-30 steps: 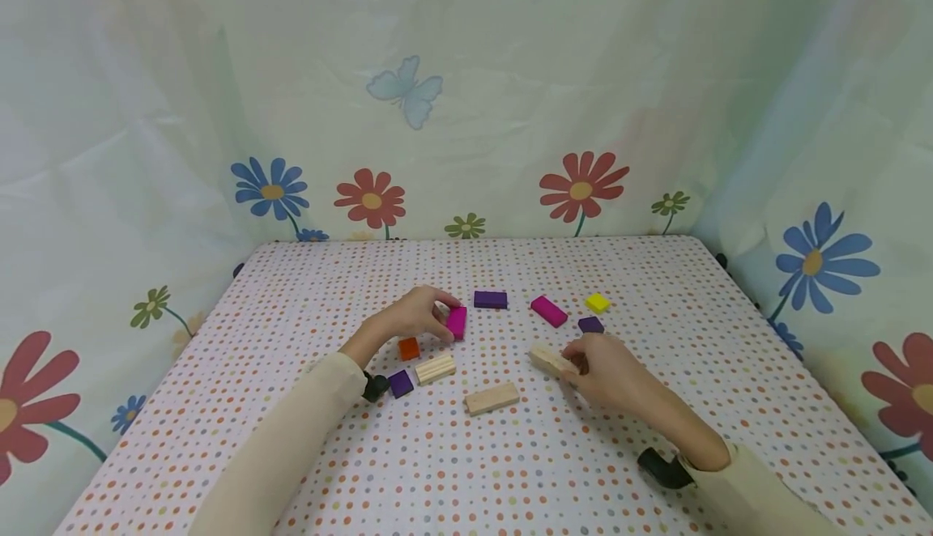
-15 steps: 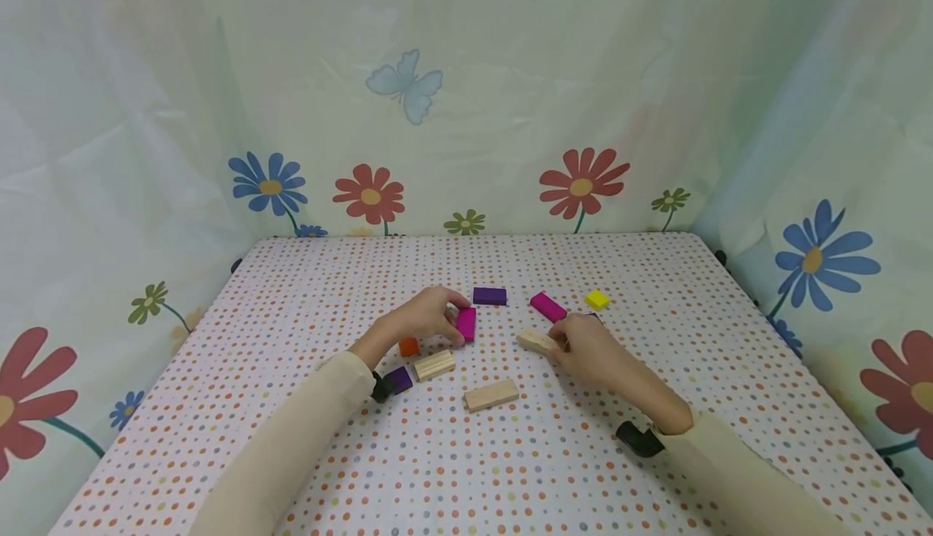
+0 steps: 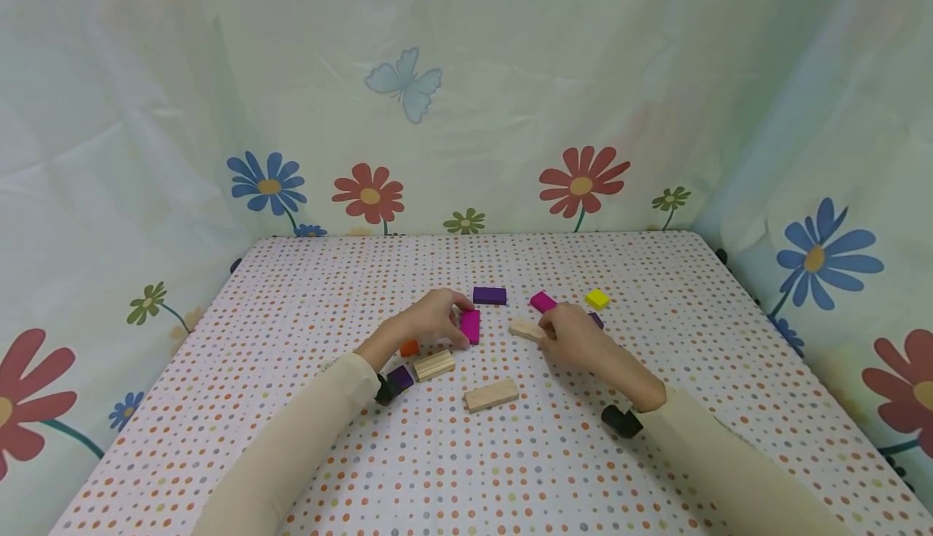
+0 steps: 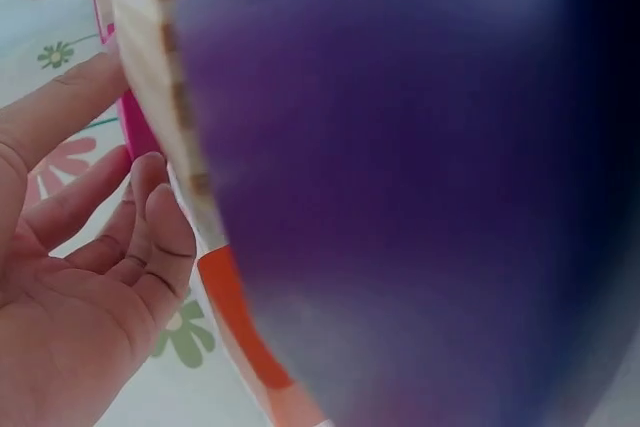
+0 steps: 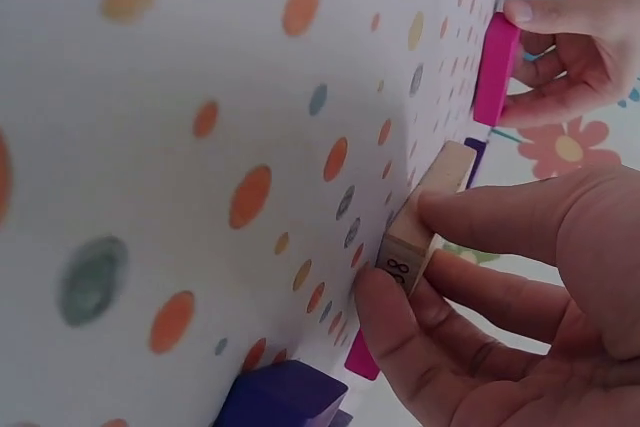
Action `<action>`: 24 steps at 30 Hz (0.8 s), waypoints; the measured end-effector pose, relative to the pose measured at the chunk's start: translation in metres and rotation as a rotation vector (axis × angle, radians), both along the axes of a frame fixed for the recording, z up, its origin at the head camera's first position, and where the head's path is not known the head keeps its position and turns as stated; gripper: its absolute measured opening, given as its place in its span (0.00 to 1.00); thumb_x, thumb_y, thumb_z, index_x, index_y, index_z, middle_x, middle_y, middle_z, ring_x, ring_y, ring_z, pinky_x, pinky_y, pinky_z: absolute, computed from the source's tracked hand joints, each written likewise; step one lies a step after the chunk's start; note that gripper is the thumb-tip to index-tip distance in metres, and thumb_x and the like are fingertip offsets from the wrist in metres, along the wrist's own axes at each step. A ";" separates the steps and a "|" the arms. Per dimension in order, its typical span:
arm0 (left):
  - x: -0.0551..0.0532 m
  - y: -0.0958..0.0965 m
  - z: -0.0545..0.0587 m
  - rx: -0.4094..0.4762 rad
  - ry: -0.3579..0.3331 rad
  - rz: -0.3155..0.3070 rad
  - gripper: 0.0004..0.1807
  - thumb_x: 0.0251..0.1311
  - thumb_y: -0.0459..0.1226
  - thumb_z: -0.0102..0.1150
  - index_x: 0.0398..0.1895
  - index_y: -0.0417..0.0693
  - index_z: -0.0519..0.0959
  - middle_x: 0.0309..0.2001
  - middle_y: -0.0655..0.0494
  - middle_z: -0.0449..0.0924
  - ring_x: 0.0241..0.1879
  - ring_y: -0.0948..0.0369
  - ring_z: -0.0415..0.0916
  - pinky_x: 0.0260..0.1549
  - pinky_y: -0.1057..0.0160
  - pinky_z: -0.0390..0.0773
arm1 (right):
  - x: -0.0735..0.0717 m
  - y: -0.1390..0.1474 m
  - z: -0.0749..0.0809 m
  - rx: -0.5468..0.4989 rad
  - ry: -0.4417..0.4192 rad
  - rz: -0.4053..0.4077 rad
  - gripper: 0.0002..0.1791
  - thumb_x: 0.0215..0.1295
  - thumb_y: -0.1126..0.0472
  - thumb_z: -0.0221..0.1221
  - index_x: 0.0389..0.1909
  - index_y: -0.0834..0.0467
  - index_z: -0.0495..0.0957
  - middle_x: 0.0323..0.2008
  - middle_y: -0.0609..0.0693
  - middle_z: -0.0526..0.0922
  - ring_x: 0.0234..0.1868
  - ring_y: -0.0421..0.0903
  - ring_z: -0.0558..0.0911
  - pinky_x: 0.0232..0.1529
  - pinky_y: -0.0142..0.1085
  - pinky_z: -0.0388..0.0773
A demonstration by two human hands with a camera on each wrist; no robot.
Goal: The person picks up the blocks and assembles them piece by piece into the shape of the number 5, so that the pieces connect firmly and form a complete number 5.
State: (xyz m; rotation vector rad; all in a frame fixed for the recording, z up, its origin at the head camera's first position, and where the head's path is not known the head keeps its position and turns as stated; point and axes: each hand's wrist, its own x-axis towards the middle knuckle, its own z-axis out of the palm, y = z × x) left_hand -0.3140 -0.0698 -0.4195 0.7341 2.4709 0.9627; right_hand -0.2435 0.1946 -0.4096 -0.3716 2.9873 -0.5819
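My left hand (image 3: pixel 436 317) pinches a magenta block (image 3: pixel 470 327) between thumb and fingers, down at the table. Across a small gap, my right hand (image 3: pixel 576 338) grips a plain wooden block (image 3: pixel 525 330) by its right end. Dark printed marks show on that end of the wooden block (image 5: pixel 430 197) in the right wrist view. A second magenta block (image 3: pixel 543 301) lies just beyond the right hand, partly covered by it. Behind the left hand's block is a long purple block (image 3: pixel 490 295). In the left wrist view, a blurred purple block (image 4: pixel 400 147) hides much of the scene.
Near the left wrist lie an orange block (image 3: pixel 410 348), a small purple block (image 3: pixel 400 378) and a ridged wooden block (image 3: pixel 434 365). Another wooden block (image 3: pixel 492 395) lies nearer the front. A yellow block (image 3: pixel 597 299) and a partly hidden purple block (image 3: pixel 596 320) are at right.
The left hand has slid the magenta block to the right. The right hand has brought its wooden block leftward and farther from me, so the gap between the two blocks is smaller.
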 end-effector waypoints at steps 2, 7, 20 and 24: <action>0.001 0.001 -0.001 -0.003 0.007 0.002 0.38 0.55 0.32 0.80 0.70 0.38 0.76 0.25 0.55 0.76 0.26 0.64 0.68 0.26 0.70 0.70 | -0.003 -0.001 0.001 0.009 0.001 0.000 0.15 0.69 0.66 0.66 0.52 0.73 0.85 0.34 0.56 0.82 0.35 0.47 0.75 0.38 0.36 0.75; 0.003 0.003 -0.003 -0.051 0.079 0.008 0.37 0.55 0.36 0.81 0.69 0.39 0.78 0.46 0.49 0.84 0.35 0.60 0.76 0.36 0.64 0.78 | -0.008 -0.003 0.002 0.035 0.012 0.010 0.16 0.69 0.67 0.66 0.52 0.73 0.85 0.35 0.57 0.83 0.37 0.48 0.75 0.39 0.37 0.75; 0.008 -0.004 -0.003 -0.137 0.165 0.012 0.40 0.59 0.46 0.79 0.73 0.43 0.76 0.68 0.46 0.78 0.57 0.53 0.79 0.58 0.54 0.82 | -0.010 -0.007 0.002 -0.008 0.061 -0.019 0.15 0.67 0.68 0.68 0.51 0.72 0.85 0.43 0.63 0.88 0.39 0.49 0.82 0.45 0.45 0.85; 0.008 -0.005 -0.004 -0.127 0.178 0.014 0.38 0.59 0.46 0.78 0.71 0.42 0.77 0.63 0.48 0.82 0.60 0.54 0.79 0.59 0.54 0.81 | -0.011 -0.004 0.004 -0.019 0.075 -0.016 0.11 0.67 0.69 0.68 0.48 0.71 0.87 0.42 0.62 0.89 0.40 0.50 0.84 0.47 0.46 0.86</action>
